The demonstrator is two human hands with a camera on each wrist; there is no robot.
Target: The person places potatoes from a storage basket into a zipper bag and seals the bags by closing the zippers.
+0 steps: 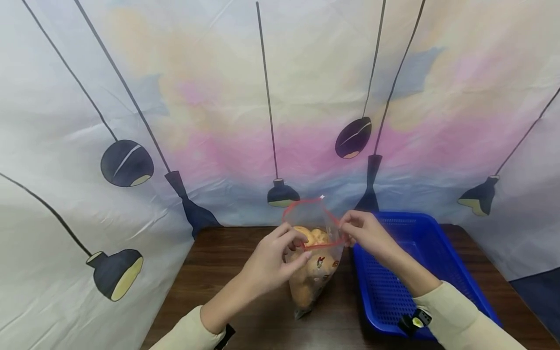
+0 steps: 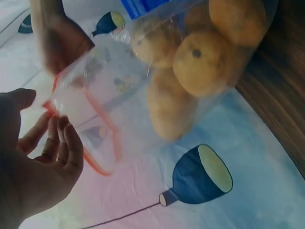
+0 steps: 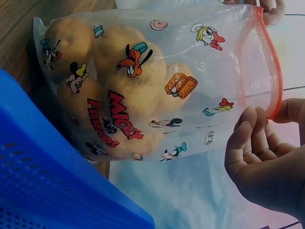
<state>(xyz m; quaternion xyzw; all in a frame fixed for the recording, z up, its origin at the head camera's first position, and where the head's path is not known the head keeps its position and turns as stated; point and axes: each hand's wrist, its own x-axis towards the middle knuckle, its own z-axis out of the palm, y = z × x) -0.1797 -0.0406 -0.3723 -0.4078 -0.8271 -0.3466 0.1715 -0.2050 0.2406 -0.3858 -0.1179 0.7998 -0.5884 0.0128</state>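
A clear zip bag (image 1: pixel 318 262) with a red zip rim and cartoon prints stands upright on the table, its mouth spread. Inside are several rounded, yellow-brown potatoes (image 3: pixel 133 71). My right hand (image 1: pixel 365 233) pinches the right side of the red rim between thumb and fingers. On the other side, my left hand (image 1: pixel 275 257) is at the near-left part of the rim. Its thumb stands apart from the bent fingers, whose tips touch the red edge, as the left wrist view (image 2: pixel 47 157) shows.
A blue plastic basket (image 1: pixel 442 257) with perforated walls stands right of the bag, under my right forearm. The dark wooden table (image 1: pixel 210 282) reaches back to a hanging cloth (image 1: pixel 218 121) printed with lamps.
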